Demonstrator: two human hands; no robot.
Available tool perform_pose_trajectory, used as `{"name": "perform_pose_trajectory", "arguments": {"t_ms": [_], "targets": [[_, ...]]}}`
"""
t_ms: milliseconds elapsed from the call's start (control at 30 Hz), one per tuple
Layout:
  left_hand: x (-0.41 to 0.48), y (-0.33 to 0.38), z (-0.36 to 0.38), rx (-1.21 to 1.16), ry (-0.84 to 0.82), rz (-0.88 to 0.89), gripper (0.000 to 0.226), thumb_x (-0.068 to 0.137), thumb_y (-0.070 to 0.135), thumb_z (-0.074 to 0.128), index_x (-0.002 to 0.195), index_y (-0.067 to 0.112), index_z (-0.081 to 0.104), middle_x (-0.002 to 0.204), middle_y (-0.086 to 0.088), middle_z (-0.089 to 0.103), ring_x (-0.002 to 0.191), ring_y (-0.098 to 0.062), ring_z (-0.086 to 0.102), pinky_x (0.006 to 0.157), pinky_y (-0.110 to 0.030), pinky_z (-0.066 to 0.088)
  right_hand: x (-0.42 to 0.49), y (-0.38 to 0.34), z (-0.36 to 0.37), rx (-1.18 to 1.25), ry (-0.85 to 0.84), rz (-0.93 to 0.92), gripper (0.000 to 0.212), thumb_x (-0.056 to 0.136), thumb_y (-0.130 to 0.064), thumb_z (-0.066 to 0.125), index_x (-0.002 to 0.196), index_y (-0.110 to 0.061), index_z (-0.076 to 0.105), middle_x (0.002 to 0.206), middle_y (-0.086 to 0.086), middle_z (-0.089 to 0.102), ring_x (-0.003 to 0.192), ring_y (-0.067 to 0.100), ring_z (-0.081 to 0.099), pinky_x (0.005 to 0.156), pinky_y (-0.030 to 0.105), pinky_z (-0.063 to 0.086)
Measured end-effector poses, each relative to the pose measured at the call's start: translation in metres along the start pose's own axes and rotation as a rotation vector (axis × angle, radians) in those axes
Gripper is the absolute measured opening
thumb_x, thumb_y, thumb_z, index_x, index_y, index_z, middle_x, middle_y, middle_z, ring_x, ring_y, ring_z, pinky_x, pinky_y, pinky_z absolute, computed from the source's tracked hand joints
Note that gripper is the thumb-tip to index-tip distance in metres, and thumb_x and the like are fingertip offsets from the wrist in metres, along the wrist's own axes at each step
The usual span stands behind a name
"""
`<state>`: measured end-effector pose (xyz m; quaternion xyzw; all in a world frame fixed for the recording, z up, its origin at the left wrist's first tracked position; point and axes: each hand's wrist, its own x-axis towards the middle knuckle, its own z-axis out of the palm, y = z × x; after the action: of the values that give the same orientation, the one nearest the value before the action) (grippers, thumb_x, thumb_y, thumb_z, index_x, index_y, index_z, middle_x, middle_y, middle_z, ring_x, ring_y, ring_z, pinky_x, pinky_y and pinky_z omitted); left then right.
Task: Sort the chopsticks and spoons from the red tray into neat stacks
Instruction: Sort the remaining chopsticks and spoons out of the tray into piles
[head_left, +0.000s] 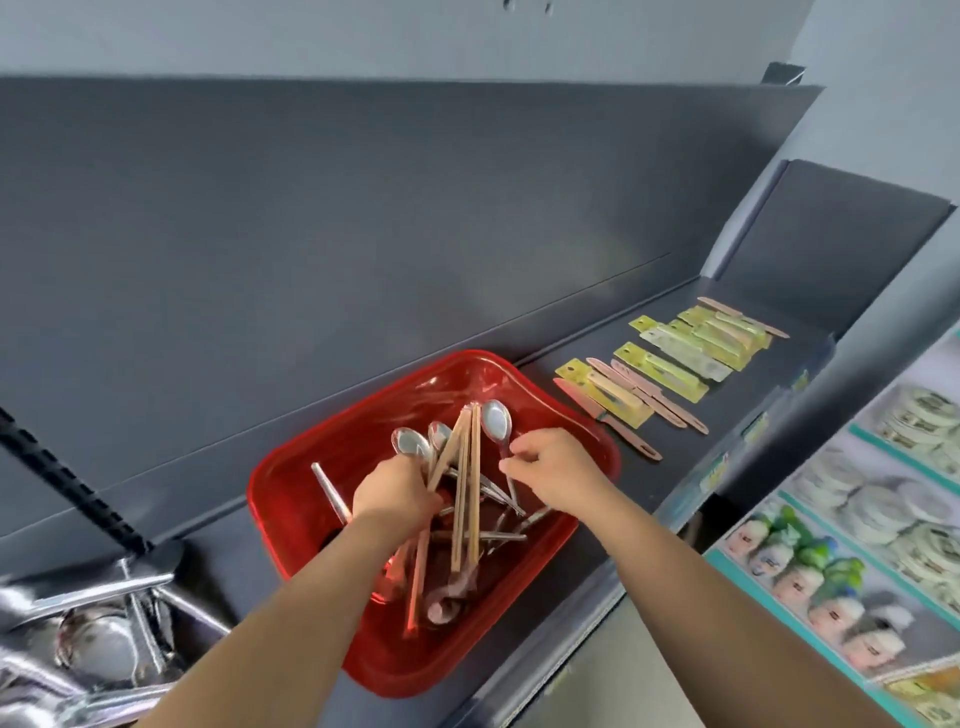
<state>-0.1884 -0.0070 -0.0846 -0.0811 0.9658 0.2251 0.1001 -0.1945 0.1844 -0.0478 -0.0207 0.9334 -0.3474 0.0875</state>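
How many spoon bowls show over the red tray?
3: two shiny metal spoons by the left hand, one pinched in the right hand. More may hide under the wooden chopsticks.

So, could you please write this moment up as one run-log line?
phase: picking from red tray | left hand: grips chopsticks | right hand: pinches spoon handle | sorted stacks: none visible

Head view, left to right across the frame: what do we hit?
Steel kitchenware → left hand → chopsticks → spoon → right hand → packaged knives → stocked shelves.
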Motion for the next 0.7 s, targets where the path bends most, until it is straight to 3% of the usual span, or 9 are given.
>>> {"name": "perform_pose_trajectory", "arguments": {"t_ms": [67, 133, 200, 267, 367, 500, 600, 700], "targets": [[0.002, -0.003, -0.003, -0.024, -0.01, -0.051, 0.013, 0.071, 0.029, 0.071, 0.079, 0.022, 0.064, 0.071, 0.008, 0.06, 0.064, -0.013, 0.058, 0.051, -0.024, 0.039, 0.018, 0.0, 0.007, -0.054, -0.078, 0.024, 0.032, 0.086, -0.026, 0.068, 0.093, 0.005, 0.069, 0.094, 0.019, 0.07, 0.089, 0.031, 0.067, 0.083, 0.042, 0.053], [0.004, -0.005, -0.005, -0.062, -0.026, -0.104, 0.013, 0.068, 0.029, 0.07, 0.079, 0.022, 0.068, 0.069, 0.007, 0.063, 0.064, -0.012, 0.061, 0.048, -0.023, 0.039, 0.035, -0.002, 0.013, -0.103, -0.156, 0.038, 0.033, 0.085, -0.028, 0.067, 0.086, 0.006, 0.069, 0.082, 0.021, 0.069, 0.081, 0.033, 0.067, 0.073, 0.037, 0.054], [0.005, -0.008, -0.006, -0.088, -0.021, -0.16, 0.011, 0.069, 0.031, 0.069, 0.074, 0.02, 0.068, 0.067, 0.006, 0.064, 0.065, -0.012, 0.062, 0.049, -0.023, 0.04, 0.05, -0.003, 0.02, -0.162, -0.222, 0.041, 0.032, 0.084, -0.033, 0.066, 0.074, -0.003, 0.067, 0.066, 0.015, 0.063, 0.066, 0.027, 0.063, 0.061, 0.034, 0.049], [0.006, -0.009, -0.005, -0.063, -0.004, -0.182, 0.019, 0.071, 0.036, 0.066, 0.068, 0.018, 0.069, 0.063, 0.005, 0.064, 0.064, -0.015, 0.063, 0.05, -0.023, 0.04, 0.064, -0.005, 0.026, -0.192, -0.276, 0.068, 0.036, 0.082, -0.04, 0.066, 0.077, -0.005, 0.068, 0.067, 0.009, 0.069, 0.064, 0.021, 0.068, 0.068, 0.036, 0.059], [0.005, -0.005, -0.005, 0.034, -0.029, -0.16, 0.029, 0.07, 0.046, 0.07, 0.07, 0.018, 0.069, 0.065, 0.005, 0.062, 0.066, -0.018, 0.061, 0.054, -0.025, 0.039, 0.077, -0.007, 0.033, -0.23, -0.317, 0.082, 0.035, 0.076, -0.05, 0.067, 0.073, -0.015, 0.062, 0.062, -0.001, 0.067, 0.061, 0.019, 0.069, 0.071, 0.034, 0.06], [0.003, -0.004, -0.008, 0.002, -0.045, -0.179, 0.019, 0.077, 0.033, 0.064, 0.066, 0.018, 0.061, 0.065, 0.003, 0.058, 0.066, -0.02, 0.057, 0.055, -0.026, 0.038, 0.089, -0.01, 0.039, -0.219, -0.314, 0.087, 0.054, 0.07, -0.069, 0.062, 0.08, -0.016, 0.061, 0.059, -0.002, 0.065, 0.054, 0.016, 0.066, 0.066, 0.031, 0.057], [-0.005, -0.007, -0.015, -0.175, 0.018, -0.19, 0.025, 0.085, 0.027, 0.059, 0.062, 0.017, 0.052, 0.061, 0.002, 0.054, 0.059, -0.017, 0.051, 0.052, -0.027, 0.035, 0.097, -0.009, 0.043, -0.201, -0.307, 0.109, 0.044, 0.072, -0.054, 0.071, 0.091, -0.015, 0.06, 0.061, -0.004, 0.064, 0.047, 0.011, 0.061, 0.067, 0.031, 0.057], [-0.018, -0.011, -0.025, -0.282, 0.076, -0.181, 0.02, 0.09, 0.024, 0.054, 0.073, 0.013, 0.056, 0.066, 0.003, 0.064, 0.057, -0.016, 0.059, 0.05, -0.026, 0.043, 0.101, -0.011, 0.049, -0.136, -0.296, 0.111, 0.057, 0.072, -0.04, 0.074, 0.119, -0.024, 0.047, 0.092, 0.002, 0.069, 0.067, 0.016, 0.068, 0.07, 0.034, 0.058]]}}
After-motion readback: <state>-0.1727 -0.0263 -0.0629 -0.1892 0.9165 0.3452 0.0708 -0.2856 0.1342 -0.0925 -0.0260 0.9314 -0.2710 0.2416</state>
